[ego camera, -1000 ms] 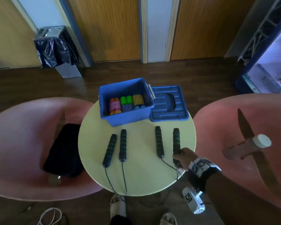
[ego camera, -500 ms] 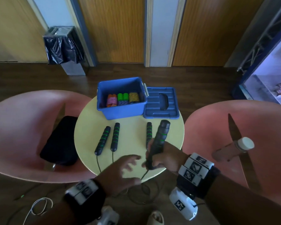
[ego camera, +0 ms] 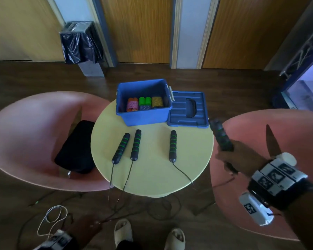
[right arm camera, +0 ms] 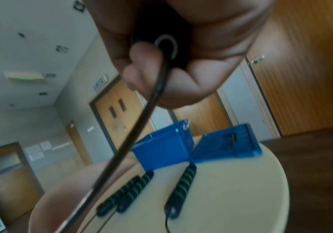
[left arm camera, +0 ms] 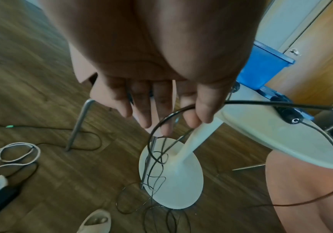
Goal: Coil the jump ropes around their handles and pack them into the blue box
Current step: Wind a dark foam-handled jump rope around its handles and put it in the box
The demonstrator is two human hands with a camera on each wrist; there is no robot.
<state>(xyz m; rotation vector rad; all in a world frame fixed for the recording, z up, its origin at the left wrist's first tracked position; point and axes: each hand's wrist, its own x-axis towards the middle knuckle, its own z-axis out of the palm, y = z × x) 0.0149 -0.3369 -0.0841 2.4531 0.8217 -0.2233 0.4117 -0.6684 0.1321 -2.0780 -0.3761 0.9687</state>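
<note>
The right hand (ego camera: 238, 156) hides the lower end of the blurred black foam handle with green rings (ego camera: 220, 136). The left hand (ego camera: 85, 230) is dim and cut off by the head view's bottom edge.

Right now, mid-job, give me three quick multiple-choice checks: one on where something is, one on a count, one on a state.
1. Where is the blue lid?
A. on the box
B. flat on the table, right of the blue box
C. on a chair

2. How many handles lie on the table?
A. two
B. three
C. four

3. What is the right hand doing?
A. hanging open
B. pressing the lid
C. gripping a black handle

Answers: 1 B, the lid lies beside the open box. 2 B, a left pair and a single handle lie there. 3 C, the fingers are curled round it off the table's edge.
</note>
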